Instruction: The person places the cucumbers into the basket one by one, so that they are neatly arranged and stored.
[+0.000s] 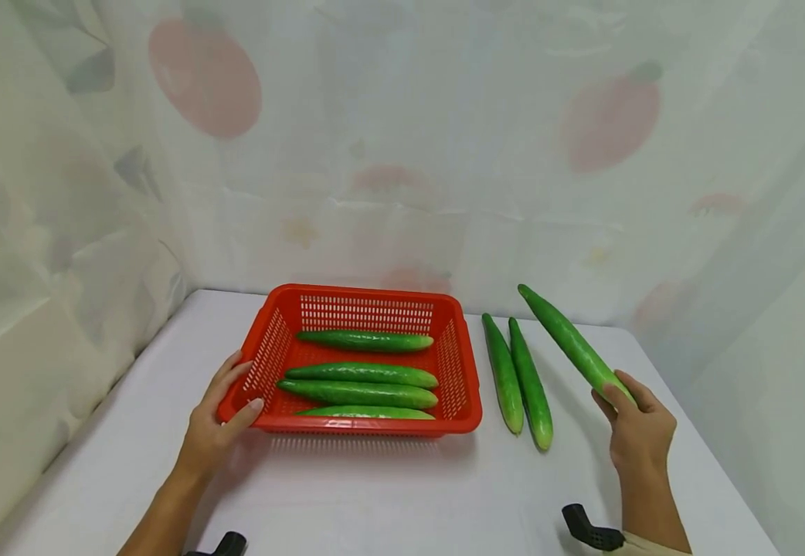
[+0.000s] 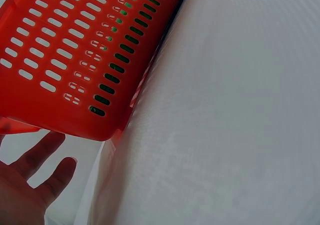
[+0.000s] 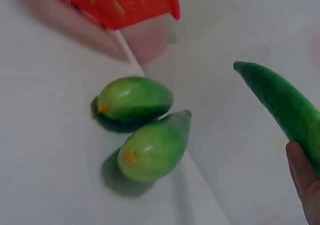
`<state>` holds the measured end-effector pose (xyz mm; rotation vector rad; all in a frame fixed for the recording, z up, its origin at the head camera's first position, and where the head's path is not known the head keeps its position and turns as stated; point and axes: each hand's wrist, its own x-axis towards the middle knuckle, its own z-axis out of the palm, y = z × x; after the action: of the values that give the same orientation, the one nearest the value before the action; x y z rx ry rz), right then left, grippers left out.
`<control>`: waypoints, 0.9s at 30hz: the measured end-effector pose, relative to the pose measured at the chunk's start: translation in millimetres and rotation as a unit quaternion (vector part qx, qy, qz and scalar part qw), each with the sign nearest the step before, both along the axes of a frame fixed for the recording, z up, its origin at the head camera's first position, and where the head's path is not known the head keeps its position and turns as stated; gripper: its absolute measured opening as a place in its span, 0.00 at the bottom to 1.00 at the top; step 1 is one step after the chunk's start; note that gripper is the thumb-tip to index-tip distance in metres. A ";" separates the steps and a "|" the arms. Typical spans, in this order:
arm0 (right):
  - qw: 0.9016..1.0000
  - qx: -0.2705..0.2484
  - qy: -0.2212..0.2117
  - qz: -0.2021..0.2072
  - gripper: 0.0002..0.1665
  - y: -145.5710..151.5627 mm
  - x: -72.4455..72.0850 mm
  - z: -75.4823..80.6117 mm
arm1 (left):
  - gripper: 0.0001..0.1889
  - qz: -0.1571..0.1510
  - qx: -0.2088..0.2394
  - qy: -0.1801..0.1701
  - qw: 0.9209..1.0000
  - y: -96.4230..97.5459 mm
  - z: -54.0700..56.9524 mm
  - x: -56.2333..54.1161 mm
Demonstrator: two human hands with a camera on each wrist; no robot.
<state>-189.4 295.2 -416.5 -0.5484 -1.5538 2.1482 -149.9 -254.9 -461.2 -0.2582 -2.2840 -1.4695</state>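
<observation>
My left hand (image 1: 209,426) grips the red plastic basket (image 1: 368,424) at its left front corner, thumb over the rim and fingers along the side. In the left wrist view the fingers (image 2: 59,177) show beside the basket's slotted wall (image 2: 60,50). Several green cucumbers (image 1: 361,394) lie crosswise inside the basket. To the right, my right hand (image 1: 640,425) holds a cucumber (image 1: 569,340) by its paler end, raised above the table with the darker tip pointing to the back left. The right wrist view shows this cucumber (image 3: 285,102) with a finger along it.
Two more cucumbers, a left one (image 1: 503,374) and a right one (image 1: 531,386), lie side by side on the white table (image 1: 402,494), just right of the basket. Pale printed curtains (image 1: 402,154) hang behind the table and along its sides.
</observation>
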 end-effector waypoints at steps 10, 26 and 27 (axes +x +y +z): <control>0.990 -0.007 0.091 0.111 0.20 -21.6 2.2 32.1 | 0.29 -0.008 0.008 0.009 1.000 4.7 2.2 -1.7; 0.966 0.035 0.134 0.220 0.20 -60.6 -8.2 49.4 | 0.28 -0.013 0.014 0.008 1.000 -0.3 -0.5 0.3; 0.964 0.036 0.134 0.225 0.19 -63.1 -8.7 50.9 | 0.28 -0.013 0.015 0.007 1.000 -0.5 -0.3 0.4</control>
<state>-198.1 232.0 -365.6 0.1377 -1.7115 2.3484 -149.6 -255.5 -461.5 -0.2901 -2.2533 -1.5084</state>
